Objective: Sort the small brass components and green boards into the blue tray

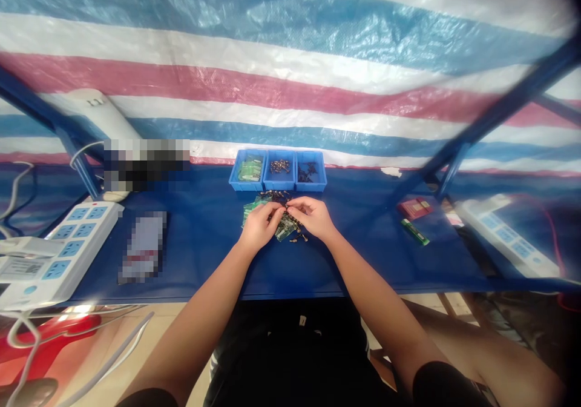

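My left hand [262, 225] and my right hand [313, 215] meet over a pile of small parts [287, 225] on the blue table. Fingers and thumb are pinched together on each hand, close to a small dark piece between them that is too small to name. Green flat pieces [251, 207] lie at the pile's left side, partly behind my left hand. Small brass-coloured and dark parts [298, 237] are scattered at its right front. Behind the pile stand three blue bins: the left bin [233, 177] with green pieces, the middle bin [279, 185] with metal parts, the right bin [311, 186] with dark parts.
A white power strip [97, 237] with plugs lies at the left, near a blurred-out flat object [143, 246]. At the right are a red box [414, 208], a green packet [414, 232] and another power strip [512, 237]. Blue metal posts [481, 116] frame the table; striped sheeting [290, 92] hangs behind.
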A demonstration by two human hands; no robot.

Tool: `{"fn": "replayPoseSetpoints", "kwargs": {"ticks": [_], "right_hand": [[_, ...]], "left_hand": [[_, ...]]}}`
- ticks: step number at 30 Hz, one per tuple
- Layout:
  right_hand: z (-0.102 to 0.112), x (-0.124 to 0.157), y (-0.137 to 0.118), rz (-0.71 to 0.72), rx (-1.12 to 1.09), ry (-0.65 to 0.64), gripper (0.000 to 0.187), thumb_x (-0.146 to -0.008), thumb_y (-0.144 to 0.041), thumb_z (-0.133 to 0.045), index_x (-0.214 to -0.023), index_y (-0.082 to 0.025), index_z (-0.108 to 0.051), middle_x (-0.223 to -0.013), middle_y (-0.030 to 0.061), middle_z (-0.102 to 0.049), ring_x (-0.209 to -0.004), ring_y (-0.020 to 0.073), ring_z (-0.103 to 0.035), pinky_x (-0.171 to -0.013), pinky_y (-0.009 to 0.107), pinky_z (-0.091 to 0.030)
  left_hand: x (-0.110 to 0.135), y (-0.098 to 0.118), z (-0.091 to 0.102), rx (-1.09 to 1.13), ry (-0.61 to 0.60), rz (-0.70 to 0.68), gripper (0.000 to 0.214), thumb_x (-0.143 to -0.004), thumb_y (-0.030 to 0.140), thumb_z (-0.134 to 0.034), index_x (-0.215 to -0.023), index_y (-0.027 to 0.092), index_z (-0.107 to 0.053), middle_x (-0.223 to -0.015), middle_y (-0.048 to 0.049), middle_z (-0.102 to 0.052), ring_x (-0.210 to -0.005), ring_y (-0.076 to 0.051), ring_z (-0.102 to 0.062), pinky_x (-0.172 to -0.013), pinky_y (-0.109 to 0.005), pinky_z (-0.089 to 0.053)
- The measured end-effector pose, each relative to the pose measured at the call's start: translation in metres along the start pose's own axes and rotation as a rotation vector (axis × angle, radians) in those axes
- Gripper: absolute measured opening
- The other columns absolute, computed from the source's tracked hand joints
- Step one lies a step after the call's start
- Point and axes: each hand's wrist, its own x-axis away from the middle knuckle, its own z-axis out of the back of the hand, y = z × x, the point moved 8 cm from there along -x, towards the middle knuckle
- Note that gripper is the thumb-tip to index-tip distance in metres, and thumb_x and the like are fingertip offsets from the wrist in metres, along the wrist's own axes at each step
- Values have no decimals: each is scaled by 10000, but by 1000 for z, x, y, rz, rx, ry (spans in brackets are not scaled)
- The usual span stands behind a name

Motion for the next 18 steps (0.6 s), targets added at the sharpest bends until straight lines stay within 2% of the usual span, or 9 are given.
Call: {"fn": "replayPoseSetpoints", "kwargs": {"ticks": [5, 9, 14, 16, 18], "right_hand": [[1, -3, 8, -70, -96, 1, 253, -717, -373, -749, -877, -179, -716, -793, 50, -716, -709, 167, -654, -696, 313, -531], [19, -8, 19, -175, -93, 116, 309, -689, -417, -757, -874, -174, -709, -714, 35, -698, -610, 152, -622, -609, 299, -520], [51, -18, 20, -108, -168, 319, 367, -676, -426, -768, -932, -172, -699, -818, 56, -716, -701, 166, -657, -682, 324, -559], [56, -23, 21, -85, -229, 341, 418, -678, -432, -772, -1002, -180, -689, -906, 72, -728, -774, 184, -683, -762, 363, -570], [55, -26, 22, -73, -271, 314, 504, -693, -447, -764, -1120, -204, -654, -1089, 91, -708, -889, 208, -694, -835, 396, -567]], "left_hand": [[-1, 0, 3, -11, 17, 21, 233, -953, 347, -477, -1006, 204, -652, -948, -49, -707, -846, -179, -654, -759, -291, -503], [0, -1, 5, -31, 53, 22, 219, -946, 332, -483, -983, 205, -657, -933, -48, -711, -842, -186, -655, -766, -300, -502], [2, -2, 8, -47, 97, 14, 209, -938, 324, -490, -955, 205, -661, -886, -40, -711, -795, -178, -651, -746, -295, -500], [1, -1, 8, -50, 99, 9, 206, -936, 322, -492, -947, 204, -660, -876, -38, -710, -783, -174, -649, -735, -291, -498], [1, -1, 8, -53, 100, 7, 210, -935, 327, -490, -945, 204, -660, -873, -39, -711, -772, -172, -648, -728, -290, -497]]}}
